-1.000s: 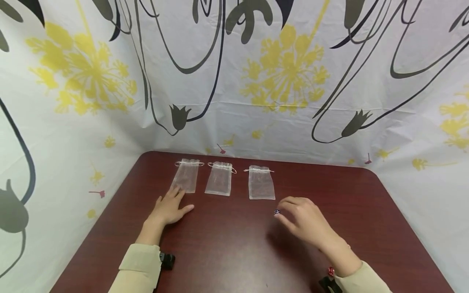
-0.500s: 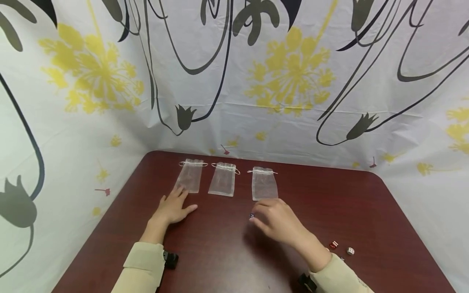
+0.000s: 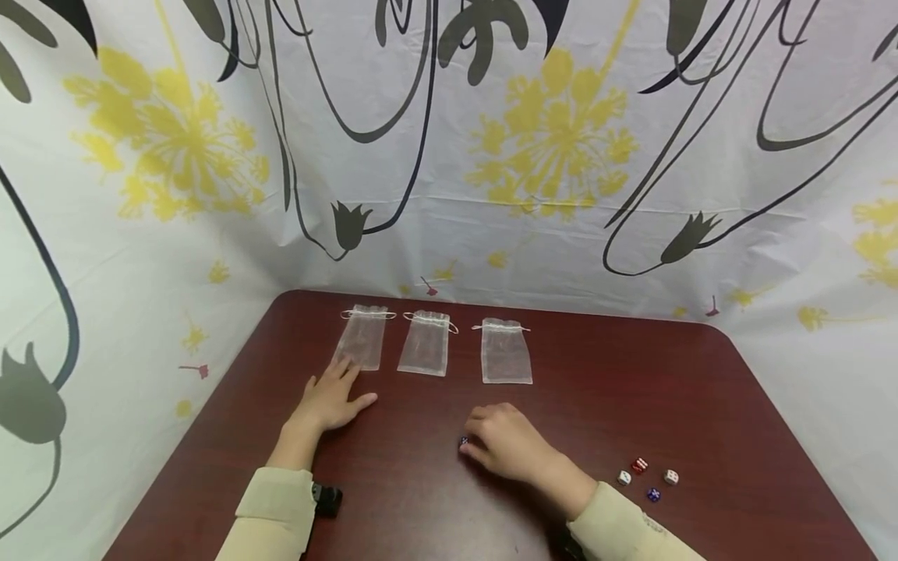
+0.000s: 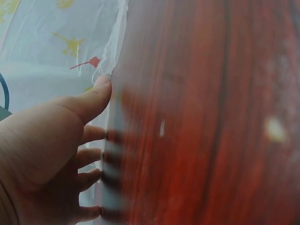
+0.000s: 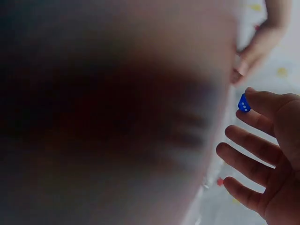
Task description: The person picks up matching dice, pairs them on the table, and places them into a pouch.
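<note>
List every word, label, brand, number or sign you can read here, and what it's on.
No readable words, brands or numerals.
Blue die pinched in the right hand: white pips, seemingly three on one face.
Red die, second blue die and two white dice on the table: pips too small to count.
Right sleeve: faint mark, unreadable.

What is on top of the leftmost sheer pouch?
The left hand has fingertips over the near end of the pouch; the patch beneath them cannot be seen.
</note>
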`<move>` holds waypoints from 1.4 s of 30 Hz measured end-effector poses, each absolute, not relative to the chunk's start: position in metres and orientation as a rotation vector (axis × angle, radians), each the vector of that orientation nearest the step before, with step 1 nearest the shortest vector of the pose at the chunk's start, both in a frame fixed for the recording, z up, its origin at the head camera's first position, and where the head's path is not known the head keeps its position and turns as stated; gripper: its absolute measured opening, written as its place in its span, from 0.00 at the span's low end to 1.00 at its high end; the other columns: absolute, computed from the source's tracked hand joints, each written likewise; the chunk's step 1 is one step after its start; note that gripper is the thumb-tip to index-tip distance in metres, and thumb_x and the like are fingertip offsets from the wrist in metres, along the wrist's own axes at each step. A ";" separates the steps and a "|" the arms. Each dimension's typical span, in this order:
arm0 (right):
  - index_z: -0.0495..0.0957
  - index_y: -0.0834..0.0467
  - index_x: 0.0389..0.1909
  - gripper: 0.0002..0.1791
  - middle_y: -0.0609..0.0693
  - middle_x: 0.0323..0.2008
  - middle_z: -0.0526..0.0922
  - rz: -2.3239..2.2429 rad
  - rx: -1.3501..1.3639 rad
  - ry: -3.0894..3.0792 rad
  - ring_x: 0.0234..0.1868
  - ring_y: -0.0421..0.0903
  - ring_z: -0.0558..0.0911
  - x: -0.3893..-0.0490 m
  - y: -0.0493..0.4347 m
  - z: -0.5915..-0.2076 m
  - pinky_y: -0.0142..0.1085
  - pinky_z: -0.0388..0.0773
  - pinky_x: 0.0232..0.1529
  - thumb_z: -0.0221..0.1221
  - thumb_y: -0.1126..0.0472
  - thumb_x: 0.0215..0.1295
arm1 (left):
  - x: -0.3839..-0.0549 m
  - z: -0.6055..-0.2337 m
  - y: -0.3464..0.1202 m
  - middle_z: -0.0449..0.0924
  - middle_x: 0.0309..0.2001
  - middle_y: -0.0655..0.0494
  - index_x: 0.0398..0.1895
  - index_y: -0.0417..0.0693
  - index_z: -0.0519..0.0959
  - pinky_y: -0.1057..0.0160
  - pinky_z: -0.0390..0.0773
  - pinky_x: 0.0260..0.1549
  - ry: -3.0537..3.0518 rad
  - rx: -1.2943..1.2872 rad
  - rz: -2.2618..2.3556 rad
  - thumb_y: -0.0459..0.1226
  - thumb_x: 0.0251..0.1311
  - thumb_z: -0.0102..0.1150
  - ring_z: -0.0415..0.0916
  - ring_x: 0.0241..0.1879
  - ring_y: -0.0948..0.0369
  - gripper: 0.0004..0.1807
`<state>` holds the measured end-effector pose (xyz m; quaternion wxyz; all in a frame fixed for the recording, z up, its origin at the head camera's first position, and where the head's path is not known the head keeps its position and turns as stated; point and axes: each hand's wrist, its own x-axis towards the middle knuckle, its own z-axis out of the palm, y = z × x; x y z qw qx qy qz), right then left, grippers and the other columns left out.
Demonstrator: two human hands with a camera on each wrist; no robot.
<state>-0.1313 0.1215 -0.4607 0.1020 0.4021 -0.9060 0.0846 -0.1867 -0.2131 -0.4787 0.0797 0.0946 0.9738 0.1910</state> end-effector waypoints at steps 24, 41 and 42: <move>0.86 0.49 0.31 0.08 0.43 0.30 0.79 0.151 1.124 -2.698 0.33 0.44 0.80 -0.152 0.103 -0.472 0.39 0.74 0.32 0.72 0.49 0.60 | -0.188 -0.484 -0.213 0.47 0.79 0.36 0.78 0.38 0.58 0.25 0.44 0.67 2.921 0.295 0.559 0.57 0.71 0.54 0.42 0.78 0.39 0.43; 0.86 0.55 0.42 0.17 0.50 0.43 0.86 0.294 0.925 -2.713 0.47 0.52 0.85 -0.144 0.144 -0.446 0.51 0.79 0.50 0.70 0.47 0.61 | -0.186 -0.483 -0.211 0.47 0.78 0.34 0.77 0.37 0.58 0.25 0.44 0.67 2.918 0.304 0.563 0.56 0.72 0.54 0.41 0.78 0.38 0.42; 0.86 0.56 0.44 0.18 0.51 0.44 0.86 0.303 0.907 -2.709 0.48 0.53 0.85 -0.142 0.149 -0.442 0.52 0.79 0.50 0.70 0.47 0.61 | -0.186 -0.483 -0.211 0.47 0.78 0.34 0.77 0.37 0.58 0.25 0.44 0.67 2.919 0.307 0.561 0.56 0.72 0.53 0.41 0.78 0.38 0.42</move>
